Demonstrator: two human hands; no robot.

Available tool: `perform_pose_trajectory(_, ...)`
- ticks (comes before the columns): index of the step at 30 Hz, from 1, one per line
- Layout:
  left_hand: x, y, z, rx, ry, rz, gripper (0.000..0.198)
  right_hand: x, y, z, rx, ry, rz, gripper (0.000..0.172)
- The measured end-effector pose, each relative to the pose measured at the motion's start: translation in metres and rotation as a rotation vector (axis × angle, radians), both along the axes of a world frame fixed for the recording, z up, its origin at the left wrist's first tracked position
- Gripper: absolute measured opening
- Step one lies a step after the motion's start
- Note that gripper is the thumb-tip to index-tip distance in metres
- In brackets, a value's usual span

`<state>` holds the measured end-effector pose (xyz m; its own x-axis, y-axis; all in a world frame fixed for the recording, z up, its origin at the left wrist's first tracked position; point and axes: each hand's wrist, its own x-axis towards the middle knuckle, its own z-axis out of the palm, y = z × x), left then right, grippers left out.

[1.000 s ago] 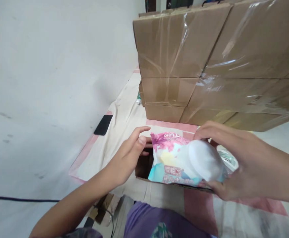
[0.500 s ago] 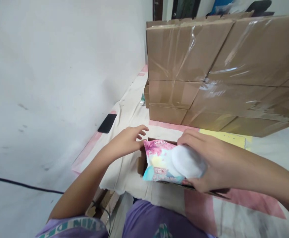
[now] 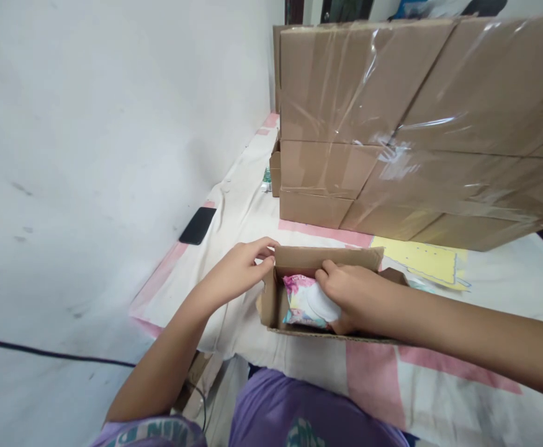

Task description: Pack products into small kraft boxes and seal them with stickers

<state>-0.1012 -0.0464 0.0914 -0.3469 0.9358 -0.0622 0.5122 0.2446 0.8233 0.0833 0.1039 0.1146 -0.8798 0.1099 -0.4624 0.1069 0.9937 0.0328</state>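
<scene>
A small open cardboard box sits on the cloth-covered surface right in front of me. Inside it lies a pink, white and blue printed packet with a white round bulge. My right hand reaches down into the box, fingers curled over the packet. My left hand pinches the box's left flap near its far corner. The packet's right half is hidden under my right hand.
A tall stack of taped cardboard cartons stands just behind the box. A black phone lies at the left by the white wall. A yellow sheet lies to the right of the box. My purple clothing is below.
My right hand has lowered the packet from above the box down into it. My left hand has moved from beside the packet to the box's left flap.
</scene>
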Motion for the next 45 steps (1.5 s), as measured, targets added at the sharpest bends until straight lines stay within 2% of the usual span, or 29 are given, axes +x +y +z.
perform_pose_trajectory(3,0.0,-0.003,-0.002,0.0,-0.004,0.007,0.039,-0.004,-0.003,-0.003,-0.002,-0.034,0.041,0.056)
perform_pose_trajectory(7,0.001,-0.005,-0.008,-0.001,-0.014,0.042,0.036,-0.006,-0.007,-0.02,-0.002,-0.042,0.094,0.059)
perform_pose_trajectory(10,0.002,-0.006,-0.012,0.003,-0.019,0.054,0.033,-0.008,-0.011,-0.028,0.021,-0.058,0.101,0.055)
perform_pose_trajectory(17,0.005,-0.006,-0.02,0.017,-0.063,0.046,0.033,0.0,-0.01,-0.029,-0.004,-0.042,0.103,0.05)
perform_pose_trajectory(24,0.008,-0.005,-0.024,0.025,-0.092,0.036,0.033,0.011,-0.001,-0.032,-0.017,0.044,0.099,0.059)
perform_pose_trajectory(30,0.009,-0.006,-0.025,-0.022,-0.1,0.007,0.037,0.006,-0.008,-0.017,0.007,-0.092,0.05,0.048)
perform_pose_trajectory(33,0.008,-0.007,-0.028,-0.028,-0.114,0.006,0.037,0.004,-0.007,-0.015,-0.033,-0.081,0.024,0.045)
perform_pose_trajectory(38,0.007,-0.006,-0.032,-0.032,-0.16,0.023,0.037,0.012,0.012,-0.026,-0.115,-0.138,-0.057,0.018)
perform_pose_trajectory(45,0.011,-0.003,-0.037,-0.018,-0.197,0.02,0.04,0.035,0.037,-0.046,-0.321,-0.016,-0.096,0.011)
